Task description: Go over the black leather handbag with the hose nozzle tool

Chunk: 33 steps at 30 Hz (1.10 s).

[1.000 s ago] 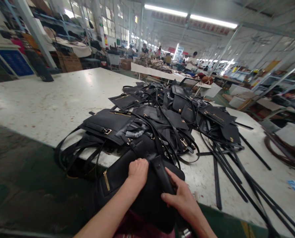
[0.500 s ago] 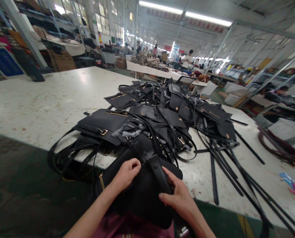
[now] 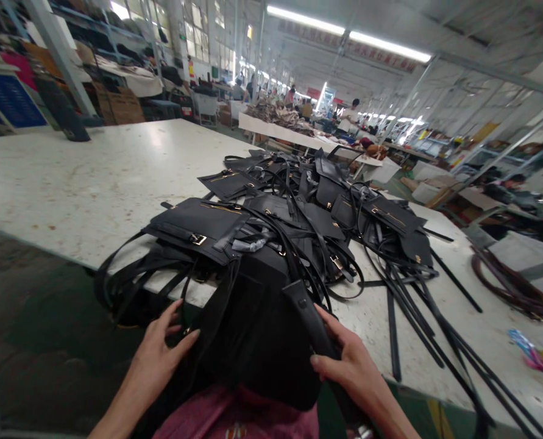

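Off the middle of the bag [image 3: 262,335] and out to its left edge has moved the left hand [image 3: 159,347], its fingers spread and holding nothing firmly (whether the thumb touches the bag, I cannot tell), while the right hand [image 3: 356,360] pinches a wide strap [image 3: 304,308] as before; the bag thus lies between both hands, steadied mainly from the right. Beyond them stretches the table [image 3: 92,177], bearing a black pile [image 3: 198,222] straight ahead of the hands, which leaves little room there. To the right of the right hand lie a brown coil [image 3: 504,280], loose straps [image 3: 396,335] running toward the near edge and, farther out, a bright packet [image 3: 527,350]. Smallest, just ahead of the left hand, is a gold buckle [image 3: 198,239] on the pile.
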Each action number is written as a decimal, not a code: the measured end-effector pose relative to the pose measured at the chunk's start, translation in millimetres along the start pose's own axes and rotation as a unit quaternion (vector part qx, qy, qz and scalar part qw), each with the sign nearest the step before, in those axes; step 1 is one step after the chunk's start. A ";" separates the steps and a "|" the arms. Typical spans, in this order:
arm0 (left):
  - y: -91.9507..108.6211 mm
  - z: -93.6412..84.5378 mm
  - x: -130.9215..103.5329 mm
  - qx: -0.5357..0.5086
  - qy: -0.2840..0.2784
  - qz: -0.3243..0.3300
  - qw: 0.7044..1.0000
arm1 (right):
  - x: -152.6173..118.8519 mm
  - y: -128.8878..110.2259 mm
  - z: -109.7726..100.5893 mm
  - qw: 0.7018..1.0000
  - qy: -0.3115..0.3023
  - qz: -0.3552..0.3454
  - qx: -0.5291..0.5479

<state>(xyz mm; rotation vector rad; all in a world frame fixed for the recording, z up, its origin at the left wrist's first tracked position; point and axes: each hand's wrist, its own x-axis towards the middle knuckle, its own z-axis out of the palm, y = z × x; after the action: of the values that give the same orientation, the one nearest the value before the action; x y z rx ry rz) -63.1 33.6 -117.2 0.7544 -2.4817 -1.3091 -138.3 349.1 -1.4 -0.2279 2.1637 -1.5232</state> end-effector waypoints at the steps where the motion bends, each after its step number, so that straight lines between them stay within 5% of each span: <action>1: 2.9 5.2 -4.3 0.005 -0.008 0.029 1.000 | -3.2 -4.4 -0.8 1.000 0.004 -0.005 -0.011; 6: 46.0 42.3 -12.9 0.234 -0.002 0.262 0.936 | -14.8 -19.5 -3.3 0.997 0.045 -0.044 -0.036; 10: 64.7 60.3 -1.2 0.316 -0.016 0.232 0.920 | -20.5 -20.0 -2.2 0.996 0.032 -0.041 -0.070; 17: 67.5 56.1 6.9 0.323 -0.038 0.218 0.920 | -11.5 -9.8 23.6 0.992 -0.083 0.050 -0.081; 22: 67.9 52.6 13.0 0.301 -0.064 0.206 0.929 | 17.5 1.1 38.3 0.987 -0.051 0.035 -0.145; 28: 36.3 25.8 20.3 0.104 -0.131 0.252 0.953 | 37.6 -4.1 49.4 0.972 -0.030 -0.020 -0.233; 33: 24.2 6.5 19.7 -0.026 -0.195 0.157 0.968 | 55.9 -6.9 55.9 0.982 -0.057 -0.056 -0.171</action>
<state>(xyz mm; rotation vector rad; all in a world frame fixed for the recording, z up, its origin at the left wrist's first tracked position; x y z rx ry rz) -90.5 38.8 -101.6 0.0811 -2.6978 -1.5074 -161.5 277.3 -25.9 -0.5462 2.3409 -1.1529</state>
